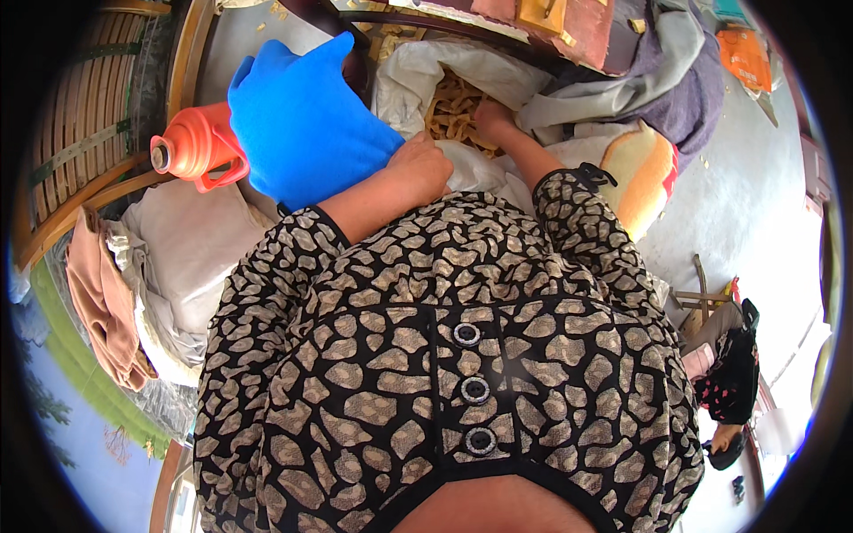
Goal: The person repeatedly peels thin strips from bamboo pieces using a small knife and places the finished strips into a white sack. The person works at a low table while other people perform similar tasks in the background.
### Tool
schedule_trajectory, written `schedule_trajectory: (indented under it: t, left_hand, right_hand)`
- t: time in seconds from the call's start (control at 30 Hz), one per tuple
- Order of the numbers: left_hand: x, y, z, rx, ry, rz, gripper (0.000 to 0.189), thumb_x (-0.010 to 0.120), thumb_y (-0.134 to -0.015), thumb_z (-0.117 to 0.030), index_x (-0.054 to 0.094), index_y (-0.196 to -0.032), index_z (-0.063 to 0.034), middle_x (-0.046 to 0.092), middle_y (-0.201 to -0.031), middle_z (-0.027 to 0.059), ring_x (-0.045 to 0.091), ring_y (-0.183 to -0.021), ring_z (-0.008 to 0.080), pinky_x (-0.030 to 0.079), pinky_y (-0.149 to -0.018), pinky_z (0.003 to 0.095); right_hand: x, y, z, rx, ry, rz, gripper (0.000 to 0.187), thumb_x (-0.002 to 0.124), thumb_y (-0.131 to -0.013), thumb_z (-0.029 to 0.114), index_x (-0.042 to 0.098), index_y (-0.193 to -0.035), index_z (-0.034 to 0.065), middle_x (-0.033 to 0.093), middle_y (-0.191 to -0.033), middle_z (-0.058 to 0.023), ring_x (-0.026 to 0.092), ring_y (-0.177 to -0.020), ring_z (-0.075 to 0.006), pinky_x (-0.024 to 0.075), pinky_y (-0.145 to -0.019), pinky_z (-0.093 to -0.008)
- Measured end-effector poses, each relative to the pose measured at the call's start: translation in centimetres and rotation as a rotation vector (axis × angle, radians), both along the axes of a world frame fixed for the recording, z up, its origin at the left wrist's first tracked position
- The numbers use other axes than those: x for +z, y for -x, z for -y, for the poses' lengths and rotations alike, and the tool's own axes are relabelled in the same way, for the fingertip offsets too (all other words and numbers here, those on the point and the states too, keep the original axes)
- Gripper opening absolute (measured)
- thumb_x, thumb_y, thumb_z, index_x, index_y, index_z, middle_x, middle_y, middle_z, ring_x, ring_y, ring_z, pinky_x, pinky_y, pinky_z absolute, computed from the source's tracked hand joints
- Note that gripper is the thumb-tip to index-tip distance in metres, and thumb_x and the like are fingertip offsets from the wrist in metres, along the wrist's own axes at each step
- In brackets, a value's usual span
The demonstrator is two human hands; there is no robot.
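My right hand (494, 123) reaches into the open mouth of a white woven sack (406, 80). Its fingers touch the light, flat wood pieces (450, 103) inside, and their tips are partly hidden. Beside the sack's near left rim is my left hand (423, 166), its fingers curled. Whether it grips the sack cloth is hidden from this angle. A bright blue cloth (306, 126) lies draped just to the left of that hand.
Left of the blue cloth is an orange thermos flask (200, 146). A slatted wooden piece (86, 113) stands farther left. Purple-grey cloth (686, 100) hangs at right beside a red-covered surface (500, 13). A person (730, 363) sits at far right.
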State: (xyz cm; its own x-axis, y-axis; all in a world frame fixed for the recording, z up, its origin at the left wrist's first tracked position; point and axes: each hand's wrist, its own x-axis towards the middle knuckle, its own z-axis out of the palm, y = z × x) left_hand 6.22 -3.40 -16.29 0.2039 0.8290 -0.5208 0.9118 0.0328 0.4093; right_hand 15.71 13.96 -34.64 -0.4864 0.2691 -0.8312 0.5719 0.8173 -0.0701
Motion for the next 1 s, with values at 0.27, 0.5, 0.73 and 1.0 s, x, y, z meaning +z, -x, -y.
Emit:
schedule_trajectory:
  t: [0.27, 0.5, 0.73, 1.0]
  left_hand:
    - [-0.2, -0.6, 0.2, 0.102, -0.088, 0.114, 0.024, 0.073, -0.075, -0.026, 0.069, -0.08, -0.0037, 0.064, -0.086, 0.0142, 0.056, -0.096, 0.0287, 0.037, -0.095, 0.038]
    - [0.1, -0.5, -0.2, 0.079, 0.009, 0.086, 0.022, 0.072, -0.075, -0.027, 0.07, -0.082, -0.006, 0.065, -0.087, 0.0124, 0.059, -0.096, 0.0279, 0.036, -0.093, 0.0381]
    - [-0.5, 0.3, -1.6, 0.074, 0.097, 0.053, 0.029, 0.068, -0.077, -0.033, 0.07, -0.095, -0.0099, 0.068, -0.093, 0.0124, 0.062, -0.094, 0.029, 0.039, -0.092, 0.0398]
    - [-0.9, 1.3, -1.8, 0.497, -0.02, 0.51, 0.033, 0.063, -0.086, -0.028, 0.065, -0.107, -0.003, 0.067, -0.093, 0.0103, 0.064, -0.086, 0.0208, 0.049, -0.079, 0.0301]
  right_hand:
    - [-2.3, -3.0, 1.7, -0.032, -0.088, -0.306, 0.064, 0.067, -0.08, 0.029, 0.046, -0.135, 0.0024, 0.039, -0.142, -0.0182, 0.036, -0.133, -0.0338, 0.0283, -0.111, -0.0419]
    - [3.2, 0.8, 0.7, 0.152, 0.241, -0.231, 0.037, 0.063, -0.083, 0.026, 0.064, -0.108, -0.0003, 0.065, -0.104, -0.0177, 0.06, -0.097, -0.0299, 0.0469, -0.086, -0.0385]
    - [15.1, 2.3, -0.3, -0.714, 0.667, -0.501, 0.025, 0.059, -0.084, 0.023, 0.062, -0.089, -0.0019, 0.061, -0.068, -0.0078, 0.055, -0.047, -0.0166, 0.0456, -0.047, -0.0309]
    - [32.9, -2.3, -1.7, -0.877, 0.666, -1.091, 0.014, 0.055, -0.093, 0.013, 0.059, -0.085, 0.0022, 0.043, -0.052, 0.003, 0.042, -0.044, -0.0076, 0.0342, -0.043, -0.0227]
